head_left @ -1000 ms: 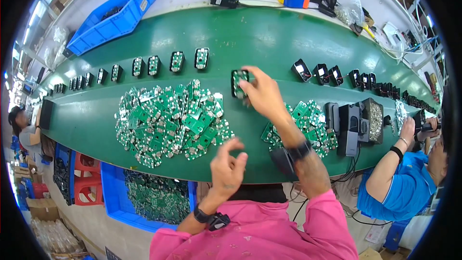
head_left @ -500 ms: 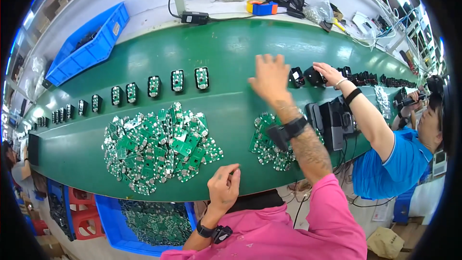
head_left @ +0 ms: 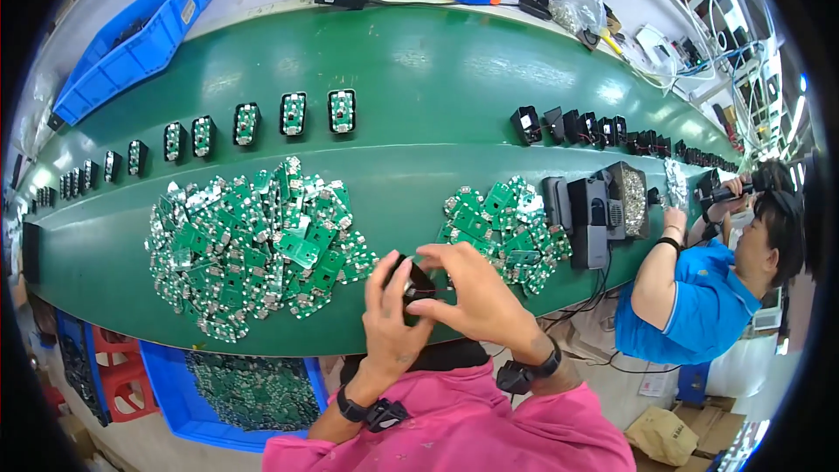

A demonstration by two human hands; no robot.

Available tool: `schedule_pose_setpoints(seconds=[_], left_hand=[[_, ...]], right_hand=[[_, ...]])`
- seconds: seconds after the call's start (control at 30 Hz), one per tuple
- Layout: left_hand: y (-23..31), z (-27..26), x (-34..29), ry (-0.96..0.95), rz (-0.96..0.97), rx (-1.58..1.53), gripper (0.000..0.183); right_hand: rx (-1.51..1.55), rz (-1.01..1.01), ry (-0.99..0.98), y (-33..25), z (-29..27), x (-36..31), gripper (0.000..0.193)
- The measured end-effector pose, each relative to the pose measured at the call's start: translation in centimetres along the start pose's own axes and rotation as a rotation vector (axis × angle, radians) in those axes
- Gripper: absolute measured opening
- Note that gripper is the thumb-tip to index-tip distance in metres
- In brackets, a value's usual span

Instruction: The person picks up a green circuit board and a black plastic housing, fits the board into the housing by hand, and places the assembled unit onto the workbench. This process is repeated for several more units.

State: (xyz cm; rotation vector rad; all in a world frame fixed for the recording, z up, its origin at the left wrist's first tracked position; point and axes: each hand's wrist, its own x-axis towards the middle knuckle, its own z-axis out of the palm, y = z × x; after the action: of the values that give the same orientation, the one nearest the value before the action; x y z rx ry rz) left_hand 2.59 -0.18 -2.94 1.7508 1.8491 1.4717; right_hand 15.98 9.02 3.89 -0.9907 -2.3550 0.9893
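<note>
The left hand [head_left: 395, 325] and the right hand [head_left: 479, 293] meet over the near edge of the green table [head_left: 419, 52], holding one small black case [head_left: 419, 281] between them. The left grip pinches the case from its left side, and the right grip closes on it from the right, index finger above and thumb below (what lies inside is too hidden by fingers to tell).

To the left of the hands spreads a large heap of green circuit boards [head_left: 253, 249]; beyond the right hand lies a smaller heap [head_left: 502, 227]. Behind the large heap runs a row of black cases with boards in them [head_left: 342, 111], and at the right stands a row of black cases [head_left: 526, 125], some with pale insides. Near the smaller heap sit a dark grey device [head_left: 589, 227] and a box of small metal parts [head_left: 631, 201]. Farther right, a co-worker in a blue shirt [head_left: 690, 310] reaches toward the table.
</note>
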Motion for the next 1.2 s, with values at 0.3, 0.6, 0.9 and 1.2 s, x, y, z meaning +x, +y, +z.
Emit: schedule_pose_setpoints(seconds=[0.3, 0.6, 0.9, 1.2], left_hand=[[0.3, -0.8, 0.3, 0.043, -0.25, -0.242, 0.02], [-0.2, -0.8, 0.0, 0.098, -0.319, -0.319, 0.013], [-0.3, -0.4, -0.5, 0.113, -0.311, -0.287, 0.013], [-1.4, -0.1, -1.0, 0.166, -0.182, -0.244, 0.011]], right_hand=[[-0.525, 0.148, 0.275, 4.7, 0.0, 2.9, 0.039], [-0.292, 0.188, 0.512, 5.6, -3.0, 1.1, 0.019], [0.692, 0.338, 0.412, 1.2, -1.0, -3.1, 0.022], [0.832, 0.345, 0.211, 0.6, 3.3, -2.5, 0.024]])
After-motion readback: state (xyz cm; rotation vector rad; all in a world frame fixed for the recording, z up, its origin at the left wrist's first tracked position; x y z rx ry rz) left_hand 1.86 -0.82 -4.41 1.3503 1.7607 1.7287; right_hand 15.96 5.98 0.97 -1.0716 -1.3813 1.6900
